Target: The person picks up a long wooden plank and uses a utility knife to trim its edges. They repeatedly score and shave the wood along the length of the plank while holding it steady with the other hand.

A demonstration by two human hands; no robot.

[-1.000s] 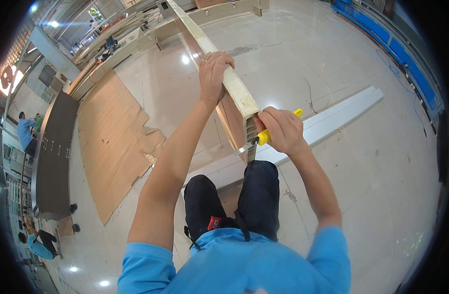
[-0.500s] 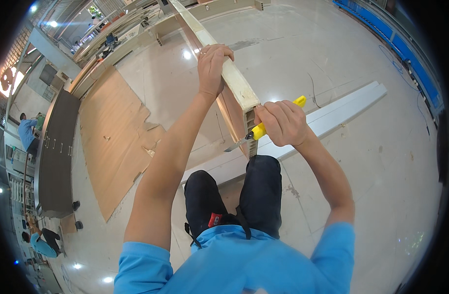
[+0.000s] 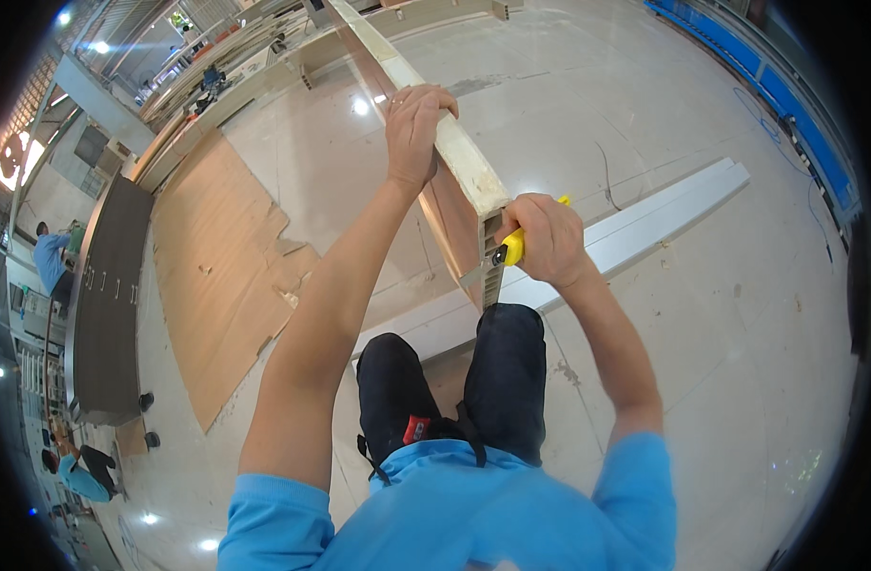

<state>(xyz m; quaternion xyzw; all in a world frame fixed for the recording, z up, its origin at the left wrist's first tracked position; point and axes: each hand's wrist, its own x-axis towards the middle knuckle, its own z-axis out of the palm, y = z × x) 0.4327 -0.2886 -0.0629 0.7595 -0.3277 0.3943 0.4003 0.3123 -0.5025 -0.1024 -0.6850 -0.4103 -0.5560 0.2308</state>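
Observation:
A long hollow-ended panel (image 3: 470, 174) with a cream edge and a brown wood-look face stands on its edge, running away from my knees. My left hand (image 3: 413, 135) is clamped over its upper edge, fingers wrapped round the far side. In my right hand (image 3: 549, 238) is a yellow snap-off utility knife (image 3: 514, 247), held in a closed fist beside the panel's near end. The knife's blade extends leftward across the ribbed, hollow end near my right knee; whether it touches the panel I cannot tell.
A brown sheet (image 3: 216, 276) with a ragged edge lies on the floor at left. White boards (image 3: 645, 216) lie on the right, passing behind my knees. A dark cabinet (image 3: 112, 305) and two people stand farther left. Blue equipment (image 3: 768, 90) lines the far right, with a thin cable nearby.
My right hand has turned and shifted slightly down, bringing the knife handle and blade closer to the panel's end. The panel's near end has moved slightly right; my left hand keeps its grip.

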